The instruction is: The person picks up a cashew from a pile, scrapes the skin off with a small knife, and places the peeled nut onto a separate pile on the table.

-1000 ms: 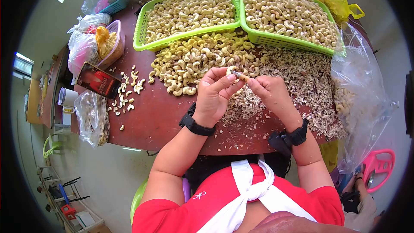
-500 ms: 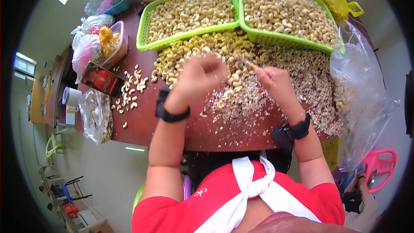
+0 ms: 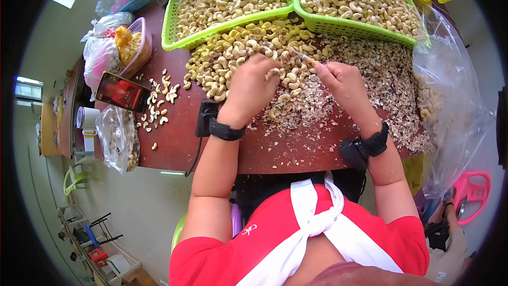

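In the head view, my right hand (image 3: 343, 82) grips a small knife (image 3: 309, 61) whose thin blade points up and left over the cashews. My left hand (image 3: 250, 87) is closed at the near side of the loose cashew pile (image 3: 219, 66), thumb and fingers curled together; I cannot tell what is between them. Yellowish unpeeled-looking nuts lie at the back of this pile, paler ones nearer my hands. Below and right of the knife spreads a heap of flaky skin bits (image 3: 389, 82). Black bands with small boxes sit on both wrists.
Two green baskets (image 3: 241, 18) full of pale cashews stand behind the pile. Scattered nuts (image 3: 154, 108), a phone (image 3: 123, 92), a bagged tub (image 3: 138, 53) and a clear bag (image 3: 114, 137) are on the left. A large plastic bag (image 3: 450, 79) hangs at the right edge.
My left hand has come down from above the pile to its near side. My right hand keeps the knife and has shifted slightly up and right. The view has tilted a little.
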A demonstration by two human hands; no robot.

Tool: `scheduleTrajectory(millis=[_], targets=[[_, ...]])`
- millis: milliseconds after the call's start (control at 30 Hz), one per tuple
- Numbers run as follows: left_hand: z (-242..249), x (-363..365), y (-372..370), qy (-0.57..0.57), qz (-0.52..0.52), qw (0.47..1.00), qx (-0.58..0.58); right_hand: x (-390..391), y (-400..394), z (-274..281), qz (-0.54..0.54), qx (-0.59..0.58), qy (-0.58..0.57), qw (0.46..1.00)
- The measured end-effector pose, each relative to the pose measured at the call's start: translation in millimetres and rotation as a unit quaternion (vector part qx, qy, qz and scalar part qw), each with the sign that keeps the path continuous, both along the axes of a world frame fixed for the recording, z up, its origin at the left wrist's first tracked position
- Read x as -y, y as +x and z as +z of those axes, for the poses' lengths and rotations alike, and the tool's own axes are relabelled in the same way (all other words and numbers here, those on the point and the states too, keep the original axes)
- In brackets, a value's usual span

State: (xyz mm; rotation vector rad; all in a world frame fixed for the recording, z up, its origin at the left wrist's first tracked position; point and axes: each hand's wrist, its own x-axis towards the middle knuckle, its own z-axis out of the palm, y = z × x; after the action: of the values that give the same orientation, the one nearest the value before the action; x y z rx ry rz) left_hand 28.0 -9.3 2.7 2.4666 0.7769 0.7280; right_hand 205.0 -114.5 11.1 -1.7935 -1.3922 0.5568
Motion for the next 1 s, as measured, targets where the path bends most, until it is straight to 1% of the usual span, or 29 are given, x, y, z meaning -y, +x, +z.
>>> scheduleTrajectory(millis=[33, 100, 133, 200, 233, 300, 333, 367, 433, 467, 533, 600, 667, 700, 733, 767, 800, 900, 933, 1000], targets=[[-1.2, 2.5, -0.4, -0.020, -0.016, 0.998, -0.065, -0.5, -0.6, -2.4, -0.002, 0.012, 0.006, 1.000], [-7.9, -1.0, -5.6, 0.028, -0.032, 0.994, -0.097, -1.7, -0.9, -4.6, -0.002, 0.024, 0.014, 1.000], [-8.8, -2.9, -9.2, 0.028, -0.032, 0.994, -0.097, -1.3, -0.7, -5.4, 0.000, 0.019, 0.011, 1.000], [-5.7, -3.6, -13.9, -0.029, -0.004, 0.992, -0.126, -1.4, -0.8, -5.4, 0.000, 0.011, 0.008, 1.000], [-3.1, -0.8, -12.8, -0.030, -0.006, 0.992, -0.126, -1.6, -0.4, -6.4, -0.002, 0.011, 0.008, 1.000], [3.8, 5.5, -9.2, -0.017, 0.036, 0.997, -0.069, -1.5, 0.1, -9.3, 0.005, 0.005, -0.004, 1.000], [2.7, 4.7, -10.5, 0.003, 0.010, 0.998, -0.062, -0.8, -0.4, -8.1, 0.004, 0.004, -0.005, 1.000], [2.1, 5.3, -11.6, 0.001, 0.009, 0.998, -0.064, -0.3, -1.6, -5.1, 0.007, 0.003, -0.005, 1.000], [2.0, 8.0, -13.6, -0.030, -0.045, 0.992, -0.115, 0.0, -2.6, -4.8, 0.010, -0.001, -0.005, 1.000], [3.0, 9.7, -12.6, -0.052, -0.042, 0.985, -0.159, -0.3, -2.4, -5.6, 0.016, 0.012, 0.004, 1.000], [2.8, 9.1, -10.8, -0.050, -0.045, 0.985, -0.158, 0.0, -3.0, -5.8, 0.022, 0.024, 0.013, 0.999], [3.1, 5.7, -9.6, -0.045, -0.045, 0.986, -0.156, 0.2, -4.3, -3.9, 0.017, 0.007, -0.001, 1.000], [1.6, 2.4, -8.5, -0.139, -0.031, 0.989, -0.039, 0.8, -3.7, -1.1, 0.017, 0.005, -0.003, 1.000], [0.5, 2.5, -7.3, -0.138, -0.030, 0.989, -0.037, 1.3, -3.6, 0.0, 0.015, 0.001, -0.006, 1.000], [-0.7, 3.1, -5.6, -0.289, -0.028, 0.956, 0.041, 1.8, -4.6, -0.1, 0.014, -0.010, 0.001, 1.000], [-0.7, 3.0, -4.9, -0.431, -0.026, 0.894, 0.119, 2.3, -5.3, 0.8, 0.017, -0.008, 0.004, 1.000], [5.1, 3.0, -5.8, -0.520, -0.028, 0.835, 0.179, 3.1, -6.4, 1.6, 0.015, -0.016, 0.004, 1.000], [-0.3, -3.6, -7.7, -0.625, -0.052, 0.726, 0.281, 3.7, -8.7, 3.2, 0.020, -0.026, 0.015, 0.999], [-1.1, -4.4, -7.5, -0.623, -0.053, 0.728, 0.282, 3.8, -9.3, 2.8, 0.024, -0.027, 0.016, 0.999], [0.1, -3.3, -6.4, -0.660, -0.053, 0.688, 0.298, 3.2, -8.9, -0.8, 0.033, -0.028, 0.017, 0.999]])
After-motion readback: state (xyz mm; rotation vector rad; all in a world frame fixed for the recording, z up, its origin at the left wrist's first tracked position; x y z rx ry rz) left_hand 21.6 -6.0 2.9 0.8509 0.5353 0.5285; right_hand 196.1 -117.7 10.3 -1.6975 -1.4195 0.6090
